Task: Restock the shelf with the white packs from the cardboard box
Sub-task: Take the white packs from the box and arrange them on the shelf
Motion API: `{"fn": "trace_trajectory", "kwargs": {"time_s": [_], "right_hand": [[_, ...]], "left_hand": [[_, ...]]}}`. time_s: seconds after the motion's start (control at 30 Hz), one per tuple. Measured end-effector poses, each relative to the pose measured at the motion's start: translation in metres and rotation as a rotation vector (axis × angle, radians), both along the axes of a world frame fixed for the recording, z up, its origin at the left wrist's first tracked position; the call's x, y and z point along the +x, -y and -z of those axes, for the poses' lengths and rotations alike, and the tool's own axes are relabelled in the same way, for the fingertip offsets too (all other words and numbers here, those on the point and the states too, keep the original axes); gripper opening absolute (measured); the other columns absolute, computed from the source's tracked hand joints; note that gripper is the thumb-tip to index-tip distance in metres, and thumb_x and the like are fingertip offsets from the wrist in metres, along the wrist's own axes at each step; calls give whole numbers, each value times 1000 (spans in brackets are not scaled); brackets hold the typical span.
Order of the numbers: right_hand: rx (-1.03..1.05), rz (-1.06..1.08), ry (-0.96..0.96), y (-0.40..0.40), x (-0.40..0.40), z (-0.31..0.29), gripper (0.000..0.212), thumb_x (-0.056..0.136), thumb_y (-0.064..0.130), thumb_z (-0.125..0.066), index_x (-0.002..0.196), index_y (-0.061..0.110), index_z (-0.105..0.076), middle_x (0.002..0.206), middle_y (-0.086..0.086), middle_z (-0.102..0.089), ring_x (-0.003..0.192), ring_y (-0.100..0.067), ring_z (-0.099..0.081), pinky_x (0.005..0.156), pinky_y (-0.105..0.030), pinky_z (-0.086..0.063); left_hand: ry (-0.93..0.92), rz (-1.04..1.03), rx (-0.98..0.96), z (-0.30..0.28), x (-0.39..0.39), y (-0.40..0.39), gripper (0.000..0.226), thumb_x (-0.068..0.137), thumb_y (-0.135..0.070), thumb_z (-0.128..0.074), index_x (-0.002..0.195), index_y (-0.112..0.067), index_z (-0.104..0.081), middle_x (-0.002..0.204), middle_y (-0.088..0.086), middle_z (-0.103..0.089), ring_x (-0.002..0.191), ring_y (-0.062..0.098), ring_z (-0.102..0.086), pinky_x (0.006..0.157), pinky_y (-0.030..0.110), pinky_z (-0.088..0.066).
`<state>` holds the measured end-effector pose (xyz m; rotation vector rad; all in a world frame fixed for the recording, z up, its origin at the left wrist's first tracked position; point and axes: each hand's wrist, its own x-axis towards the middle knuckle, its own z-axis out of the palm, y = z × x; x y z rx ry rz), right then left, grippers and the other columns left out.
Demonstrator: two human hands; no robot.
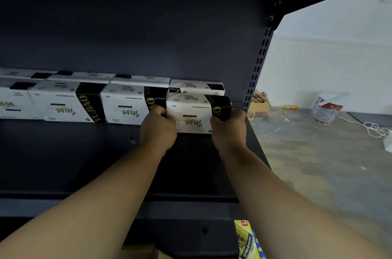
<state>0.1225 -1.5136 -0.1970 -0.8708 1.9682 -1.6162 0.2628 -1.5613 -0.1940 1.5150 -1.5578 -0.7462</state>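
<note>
A white pack with a black band (pixel 192 111) stands on the dark shelf (pixel 84 152) at the right end of a row of like packs (pixel 67 102). My left hand (pixel 158 129) grips its left end and my right hand (pixel 229 126) grips its right end at the black band. Behind it sits another white pack (pixel 196 86) against the back panel. A second row of packs lines the back. A brown cardboard edge (pixel 140 253), perhaps the box, shows at the bottom of the view.
The slotted shelf upright (pixel 257 67) stands just right of the held pack. A yellow and blue package (pixel 247 239) sits low at the right. On the floor beyond lie a small carton (pixel 259 106), a tipped bucket (pixel 325 109) and a white cable (pixel 375 129).
</note>
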Motion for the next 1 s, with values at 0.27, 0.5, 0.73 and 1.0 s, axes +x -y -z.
{"fn": "trace_trajectory", "kwargs": {"time_s": [0.27, 0.5, 0.73, 1.0], "right_hand": [[25, 8, 47, 20, -5, 3, 30, 87, 12, -61, 104, 21, -39, 104, -4, -56, 75, -14, -55, 54, -28, -44], [28, 31, 139, 30, -3, -1, 31, 88, 9, -59, 107, 18, -37, 109, -10, -57, 76, -17, -55, 51, -26, -38], [70, 18, 156, 21, 5, -12, 37, 87, 16, -61, 118, 15, -42, 118, -10, -56, 89, -23, -58, 56, -27, -40], [-39, -17, 189, -5, 26, -25, 34, 93, 30, -54, 124, 17, -47, 118, -9, -58, 90, -20, -59, 58, -27, -39]], "left_hand": [[-87, -16, 21, 3, -7, 12, 11, 97, -24, -53, 103, -16, -57, 80, -7, -55, 66, 6, -49, 53, 20, -37], [-264, 21, 113, -7, -3, 7, 7, 95, -21, -53, 92, -18, -58, 80, -4, -58, 72, 12, -55, 60, 23, -43], [-445, 77, 258, -21, 2, -7, 28, 84, -37, -55, 88, -11, -63, 79, 4, -60, 82, 25, -60, 85, 40, -51], [-515, 90, 319, -29, 17, -32, 34, 92, -58, -49, 110, -29, -52, 111, -4, -60, 112, 20, -54, 103, 50, -42]]}}
